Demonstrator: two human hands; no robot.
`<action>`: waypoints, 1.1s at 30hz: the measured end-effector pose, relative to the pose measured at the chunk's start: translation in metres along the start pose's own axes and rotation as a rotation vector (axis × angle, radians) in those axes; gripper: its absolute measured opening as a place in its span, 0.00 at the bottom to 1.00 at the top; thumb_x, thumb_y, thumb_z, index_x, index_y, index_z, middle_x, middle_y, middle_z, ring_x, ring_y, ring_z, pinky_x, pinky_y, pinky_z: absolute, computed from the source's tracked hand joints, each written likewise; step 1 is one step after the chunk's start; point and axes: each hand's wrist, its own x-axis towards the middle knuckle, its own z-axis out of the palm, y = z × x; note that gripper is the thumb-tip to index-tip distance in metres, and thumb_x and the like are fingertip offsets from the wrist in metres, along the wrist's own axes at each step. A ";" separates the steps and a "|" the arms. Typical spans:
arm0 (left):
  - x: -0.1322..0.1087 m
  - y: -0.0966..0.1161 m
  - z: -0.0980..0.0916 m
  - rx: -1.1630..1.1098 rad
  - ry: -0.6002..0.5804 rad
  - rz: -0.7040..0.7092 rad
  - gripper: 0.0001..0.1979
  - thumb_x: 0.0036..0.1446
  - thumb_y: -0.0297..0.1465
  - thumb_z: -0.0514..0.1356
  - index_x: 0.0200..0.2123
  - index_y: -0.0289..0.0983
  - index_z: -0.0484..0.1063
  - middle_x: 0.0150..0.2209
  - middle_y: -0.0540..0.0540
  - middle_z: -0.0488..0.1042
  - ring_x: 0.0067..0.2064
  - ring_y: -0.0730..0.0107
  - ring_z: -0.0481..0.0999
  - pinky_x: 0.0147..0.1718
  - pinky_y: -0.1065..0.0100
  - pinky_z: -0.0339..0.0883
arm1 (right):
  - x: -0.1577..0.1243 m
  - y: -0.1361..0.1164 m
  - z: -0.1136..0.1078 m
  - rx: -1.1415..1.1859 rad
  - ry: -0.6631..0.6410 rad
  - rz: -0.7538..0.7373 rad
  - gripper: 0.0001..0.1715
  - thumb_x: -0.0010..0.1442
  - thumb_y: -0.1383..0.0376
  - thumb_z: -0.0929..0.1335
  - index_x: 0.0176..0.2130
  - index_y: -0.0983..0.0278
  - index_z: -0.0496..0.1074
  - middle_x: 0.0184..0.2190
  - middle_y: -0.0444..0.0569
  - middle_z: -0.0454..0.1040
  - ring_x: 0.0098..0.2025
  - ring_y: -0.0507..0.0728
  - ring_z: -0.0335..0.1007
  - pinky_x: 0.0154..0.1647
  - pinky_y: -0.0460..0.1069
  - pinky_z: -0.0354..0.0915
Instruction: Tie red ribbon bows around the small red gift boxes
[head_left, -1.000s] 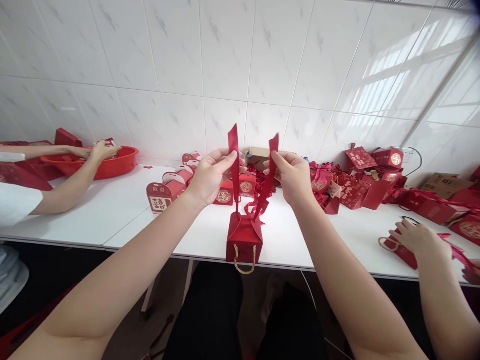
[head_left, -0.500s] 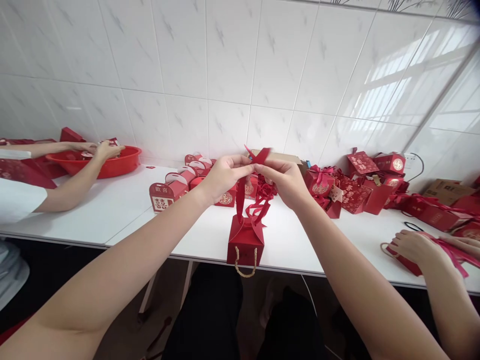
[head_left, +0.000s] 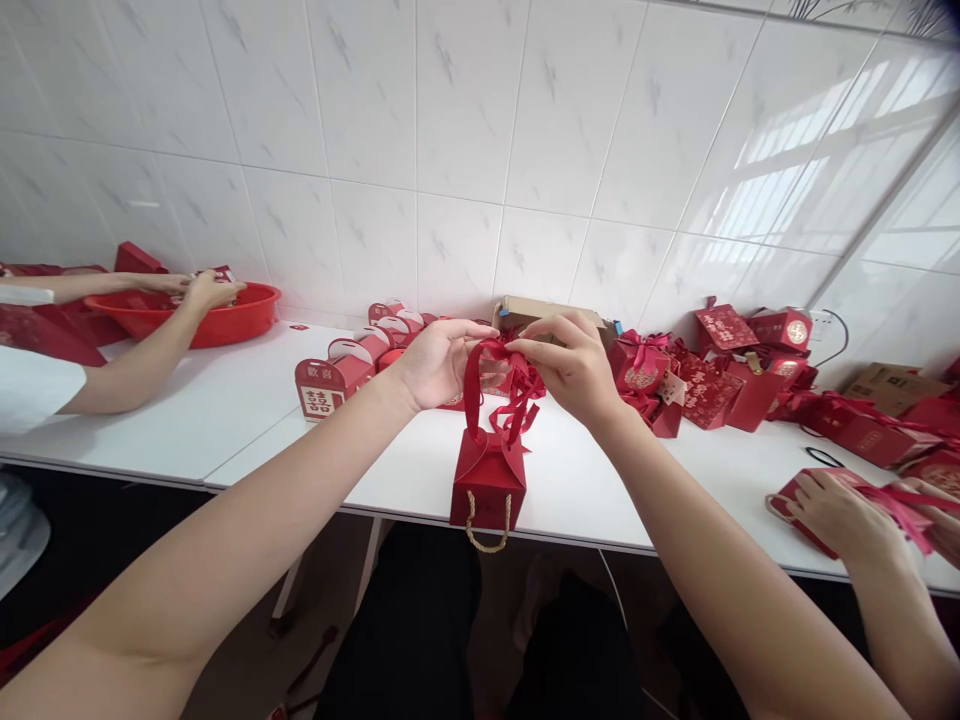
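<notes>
Taking clock from red gift box [head_left: 491, 480]: upright at front edge of white table [head_left: 585, 490], with gold rope handle [head_left: 487, 548] hanging past edge. At 12 o'clock over box, pinching red ribbon [head_left: 472, 385] between thumb and fingertips of right hand [head_left: 574, 365]. Reaching same crossing with fingertips of left hand [head_left: 442, 365], fingers loosely extended; can't tell if pinching. Ribbon looped up from both sides of box top. At 10 o'clock, near: double-happiness boxes [head_left: 349, 372]. Farther out, same direction: red plastic basin [head_left: 247, 318], with co-worker's hand [head_left: 206, 293] above rim. At 2 o'clock: pile of red gift boxes [head_left: 709, 385]. At 3 o'clock: another person's hand [head_left: 844, 515] on ribboned red box [head_left: 806, 530].
</notes>
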 end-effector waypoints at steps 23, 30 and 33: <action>-0.023 -0.032 0.004 1.103 0.278 0.837 0.13 0.47 0.22 0.62 0.36 0.40 0.65 0.37 0.49 0.71 0.39 0.68 0.72 0.40 0.68 0.65 | -0.014 -0.022 0.013 0.634 0.209 0.620 0.10 0.59 0.59 0.67 0.36 0.60 0.76 0.34 0.48 0.76 0.37 0.56 0.73 0.36 0.52 0.69; -0.022 -0.036 0.000 1.184 0.317 0.783 0.20 0.47 0.20 0.58 0.43 0.43 0.64 0.41 0.49 0.75 0.45 0.61 0.73 0.48 0.64 0.62 | -0.016 -0.027 0.014 1.169 0.054 0.806 0.12 0.57 0.54 0.67 0.35 0.60 0.68 0.43 0.48 0.76 0.36 0.54 0.74 0.36 0.50 0.70; -0.019 -0.039 -0.003 1.247 0.342 0.784 0.20 0.48 0.20 0.57 0.44 0.43 0.62 0.39 0.48 0.74 0.44 0.63 0.73 0.47 0.64 0.62 | -0.016 -0.029 0.015 1.240 -0.010 0.796 0.12 0.58 0.54 0.67 0.33 0.60 0.67 0.39 0.46 0.77 0.36 0.54 0.75 0.36 0.51 0.70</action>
